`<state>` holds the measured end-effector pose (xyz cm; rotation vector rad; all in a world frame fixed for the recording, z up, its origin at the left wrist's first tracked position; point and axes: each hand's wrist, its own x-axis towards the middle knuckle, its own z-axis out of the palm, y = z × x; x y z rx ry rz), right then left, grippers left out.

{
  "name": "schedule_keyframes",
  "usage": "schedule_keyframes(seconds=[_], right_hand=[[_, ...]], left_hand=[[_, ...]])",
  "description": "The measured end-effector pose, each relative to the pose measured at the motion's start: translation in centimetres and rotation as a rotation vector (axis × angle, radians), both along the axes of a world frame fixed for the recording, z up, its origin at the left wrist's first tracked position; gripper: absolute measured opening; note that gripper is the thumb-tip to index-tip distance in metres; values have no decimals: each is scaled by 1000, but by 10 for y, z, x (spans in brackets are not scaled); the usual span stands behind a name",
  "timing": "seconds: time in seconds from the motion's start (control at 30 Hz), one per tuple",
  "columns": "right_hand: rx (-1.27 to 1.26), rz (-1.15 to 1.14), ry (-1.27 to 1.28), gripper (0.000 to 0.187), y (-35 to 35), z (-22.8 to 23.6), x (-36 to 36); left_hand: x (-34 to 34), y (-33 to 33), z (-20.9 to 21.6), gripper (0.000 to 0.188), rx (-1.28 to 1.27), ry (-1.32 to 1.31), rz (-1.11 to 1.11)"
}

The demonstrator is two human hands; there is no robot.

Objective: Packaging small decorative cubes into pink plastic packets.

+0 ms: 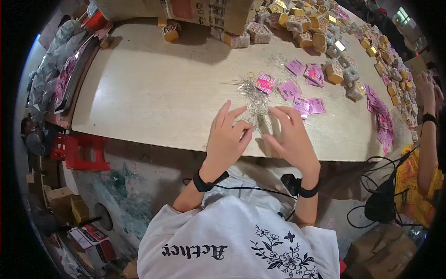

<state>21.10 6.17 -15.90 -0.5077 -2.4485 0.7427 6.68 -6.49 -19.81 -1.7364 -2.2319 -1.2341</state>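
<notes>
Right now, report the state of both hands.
Left hand: fingers bent beside the loose pile of thin, silvery, metallic-looking pieces; grip cannot be told.
Right hand: open, thumb and fingers apart, nothing visibly held.

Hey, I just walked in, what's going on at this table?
A person in a white shirt is working over a loose pile of thin, shiny pieces. The left grip is at the near edge of the pile; whether it pinches one is too small to tell. The right grip is beside it, thumb and fingers apart. Pink cards lie beyond, and gold-coloured pieces are heaped farther off. Another person's arm shows at the right.
</notes>
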Motion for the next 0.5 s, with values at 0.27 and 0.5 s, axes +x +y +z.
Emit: schedule_keyframes(seconds=[0.27, 0.5], right_hand=[[163, 49, -25, 26, 8, -25, -20], [114, -47, 176, 12, 12, -32, -10]], left_hand=[[4, 5, -2, 18, -24, 81, 55], [8, 6, 1, 22, 39, 8, 95]])
